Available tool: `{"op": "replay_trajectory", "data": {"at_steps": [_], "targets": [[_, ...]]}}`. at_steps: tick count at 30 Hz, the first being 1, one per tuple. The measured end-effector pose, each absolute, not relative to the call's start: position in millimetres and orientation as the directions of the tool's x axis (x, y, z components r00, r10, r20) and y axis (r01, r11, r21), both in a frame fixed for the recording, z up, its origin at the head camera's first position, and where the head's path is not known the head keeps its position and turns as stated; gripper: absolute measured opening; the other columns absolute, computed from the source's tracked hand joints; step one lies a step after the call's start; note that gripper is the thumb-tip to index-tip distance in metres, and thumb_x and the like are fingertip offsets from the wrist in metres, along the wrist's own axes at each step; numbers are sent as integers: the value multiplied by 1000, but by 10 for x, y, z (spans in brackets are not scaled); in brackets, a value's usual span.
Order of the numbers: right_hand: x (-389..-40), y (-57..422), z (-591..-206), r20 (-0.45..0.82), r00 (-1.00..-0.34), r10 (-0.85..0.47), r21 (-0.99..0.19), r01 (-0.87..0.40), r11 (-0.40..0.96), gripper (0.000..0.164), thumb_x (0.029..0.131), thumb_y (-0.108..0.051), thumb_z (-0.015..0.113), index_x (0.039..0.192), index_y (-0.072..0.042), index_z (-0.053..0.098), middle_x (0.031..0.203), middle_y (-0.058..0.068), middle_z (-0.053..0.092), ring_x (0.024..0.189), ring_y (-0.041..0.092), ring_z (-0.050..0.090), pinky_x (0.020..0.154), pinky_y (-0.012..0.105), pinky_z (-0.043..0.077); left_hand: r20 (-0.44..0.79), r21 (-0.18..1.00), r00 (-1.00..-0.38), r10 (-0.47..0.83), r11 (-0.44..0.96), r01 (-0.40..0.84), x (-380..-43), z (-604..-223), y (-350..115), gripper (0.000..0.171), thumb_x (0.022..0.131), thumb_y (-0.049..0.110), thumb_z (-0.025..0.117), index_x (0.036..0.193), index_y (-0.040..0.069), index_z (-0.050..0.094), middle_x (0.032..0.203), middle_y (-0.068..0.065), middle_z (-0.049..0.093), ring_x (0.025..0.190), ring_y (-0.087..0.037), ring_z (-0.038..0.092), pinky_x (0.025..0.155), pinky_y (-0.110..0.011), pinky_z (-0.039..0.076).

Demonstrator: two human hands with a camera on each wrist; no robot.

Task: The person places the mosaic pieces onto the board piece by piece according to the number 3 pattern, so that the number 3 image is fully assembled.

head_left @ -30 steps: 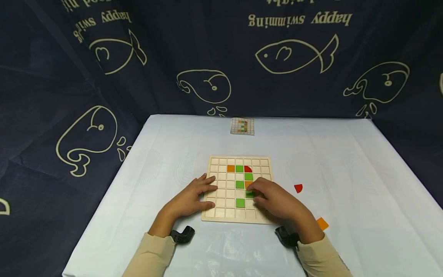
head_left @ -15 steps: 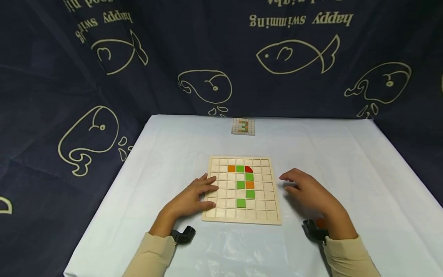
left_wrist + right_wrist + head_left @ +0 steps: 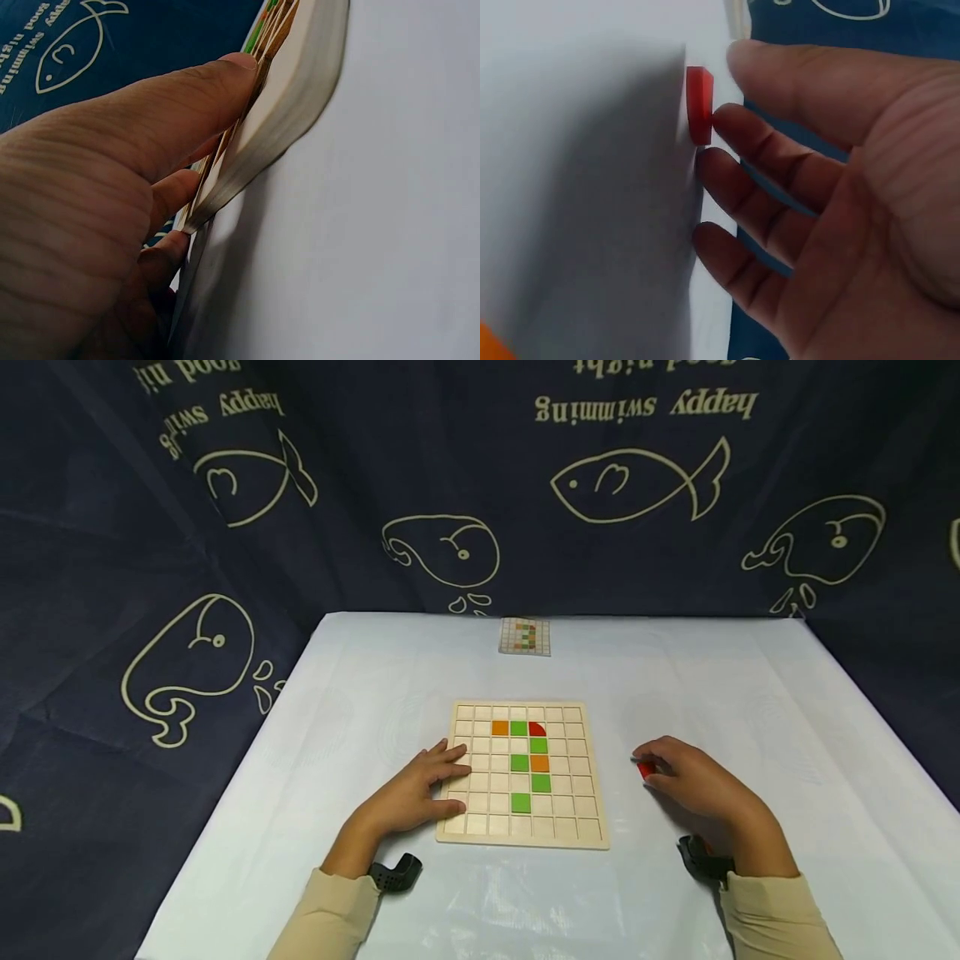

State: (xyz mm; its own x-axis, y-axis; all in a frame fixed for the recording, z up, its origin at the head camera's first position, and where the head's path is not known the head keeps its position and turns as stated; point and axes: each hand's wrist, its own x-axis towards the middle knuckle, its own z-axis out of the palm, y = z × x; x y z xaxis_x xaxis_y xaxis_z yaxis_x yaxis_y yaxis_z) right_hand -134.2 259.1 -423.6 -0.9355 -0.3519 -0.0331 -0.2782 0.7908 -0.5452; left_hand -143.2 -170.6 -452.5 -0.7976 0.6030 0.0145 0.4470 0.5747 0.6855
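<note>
My left hand [image 3: 412, 789] rests with spread fingers on the left edge of a wooden grid board [image 3: 573, 831]. In the left wrist view, the thumb lies along the rim of the board [image 3: 307, 82]. Green squares [image 3: 521, 802], orange squares [image 3: 539, 763] and a red quarter-round tile [image 3: 536, 728] sit in the board's cells. To the right of the board, my right hand [image 3: 701, 781] reaches over a loose red tile [image 3: 646, 769]. Up close, one fingertip is at the red tile [image 3: 699, 105], while the thumb stands apart from it.
A small card with a printed grid pattern [image 3: 525, 637] lies at the back of the white table [image 3: 420, 660]. An orange tile [image 3: 491, 346] shows at the lower left of the right wrist view. A dark cloth [image 3: 465, 452] with fish drawings hangs behind the table.
My right hand has left the green square on the board and moved right to the loose red tile. My left hand has stayed on the board's left edge.
</note>
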Motion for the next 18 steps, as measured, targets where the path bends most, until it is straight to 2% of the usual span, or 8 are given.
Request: {"op": "replay_trajectory", "data": {"at_steps": [12,18], "targets": [[-1379,2622,-4317,-43,-930,-366,-530,-289,797,27,83,7,67,109,1,67,100,5,63,94,26,56,87,50,49,13,679,-798,602,581,449,-1434,-4525,-1708,55,86,28,78,134,6,62,156,-5,37,150,-29,16,120,-53,9],[-1369,2601,-4342,-45,-938,-344,-527,-270,806,19,87,4,67,105,-2,67,96,3,62,91,25,54,85,49,48,15,683,-797,604,576,449,-1435,-4536,-1712,55,86,29,78,134,6,62,156,-6,37,150,-30,16,120,-54,9]]}}
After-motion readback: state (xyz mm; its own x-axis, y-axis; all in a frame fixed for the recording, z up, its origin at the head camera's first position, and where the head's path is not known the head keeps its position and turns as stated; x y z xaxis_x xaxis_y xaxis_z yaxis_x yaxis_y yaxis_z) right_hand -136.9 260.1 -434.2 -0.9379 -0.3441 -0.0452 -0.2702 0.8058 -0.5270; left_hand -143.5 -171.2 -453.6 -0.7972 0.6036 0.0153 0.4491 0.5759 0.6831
